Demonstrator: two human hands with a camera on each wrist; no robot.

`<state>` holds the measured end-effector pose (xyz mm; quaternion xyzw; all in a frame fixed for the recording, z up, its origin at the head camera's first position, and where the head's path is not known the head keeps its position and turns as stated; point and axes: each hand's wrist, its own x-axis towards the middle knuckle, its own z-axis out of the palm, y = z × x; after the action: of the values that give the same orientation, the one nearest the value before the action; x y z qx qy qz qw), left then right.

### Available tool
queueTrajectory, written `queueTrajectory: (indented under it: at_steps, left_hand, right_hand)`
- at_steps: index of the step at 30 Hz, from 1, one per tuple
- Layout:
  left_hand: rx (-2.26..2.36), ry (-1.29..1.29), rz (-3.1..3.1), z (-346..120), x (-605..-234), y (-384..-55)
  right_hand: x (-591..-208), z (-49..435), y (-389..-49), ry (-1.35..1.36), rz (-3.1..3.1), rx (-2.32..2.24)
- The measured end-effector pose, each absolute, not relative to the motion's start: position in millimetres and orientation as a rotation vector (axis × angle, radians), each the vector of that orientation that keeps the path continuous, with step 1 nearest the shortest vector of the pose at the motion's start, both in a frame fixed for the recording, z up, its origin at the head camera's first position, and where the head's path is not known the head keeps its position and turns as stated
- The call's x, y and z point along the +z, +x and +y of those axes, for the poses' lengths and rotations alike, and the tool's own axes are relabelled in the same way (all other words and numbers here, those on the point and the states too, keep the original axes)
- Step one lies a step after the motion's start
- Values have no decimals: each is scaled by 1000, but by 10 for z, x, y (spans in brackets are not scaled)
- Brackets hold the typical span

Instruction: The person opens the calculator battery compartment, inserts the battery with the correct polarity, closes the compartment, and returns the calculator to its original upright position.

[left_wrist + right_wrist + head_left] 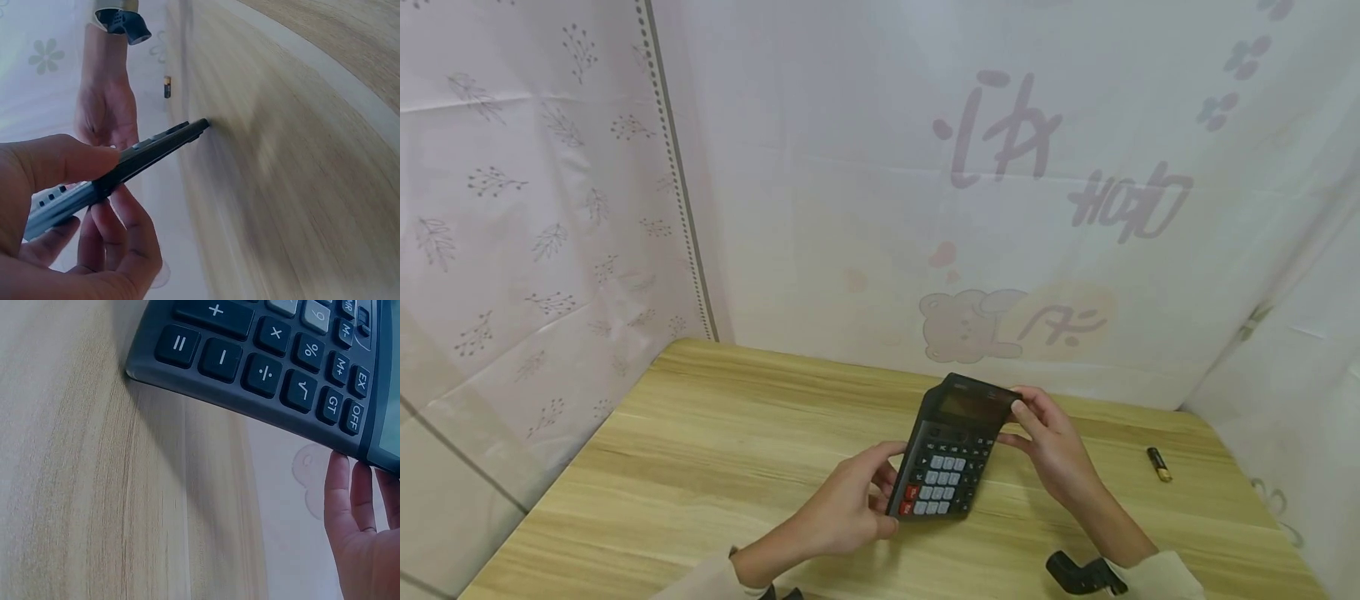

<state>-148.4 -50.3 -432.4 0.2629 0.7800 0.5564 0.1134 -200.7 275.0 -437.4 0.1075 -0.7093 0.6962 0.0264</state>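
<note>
A black calculator [951, 454] with grey number keys, two red keys and a dark display is held tilted up over the wooden table, its keys facing me. My left hand [853, 500] grips its lower left edge; in the left wrist view the thumb [75, 159] lies on the key side and the fingers curl beneath. At the upper right corner, beside the display, my right hand [1052, 442] pinches the calculator between thumb and fingers. In the right wrist view, fingertips [337, 465] touch the edge near the OFF key. The calculator's back is hidden in the head view.
A small black and gold battery [1159, 465] lies on the table [737, 433] to the right. Behind the table hangs a pale printed curtain [820, 208]. A black wrist device [1082, 575] is strapped near the right sleeve.
</note>
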Motion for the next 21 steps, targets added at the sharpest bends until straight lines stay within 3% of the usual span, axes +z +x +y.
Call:
queueTrajectory:
  at_steps: [21]
  left_hand:
    - [1654, 872, 2233, -559, -4336, -1477]
  right_hand:
    - [-4395, 2846, -1956, 569, -2036, 2213]
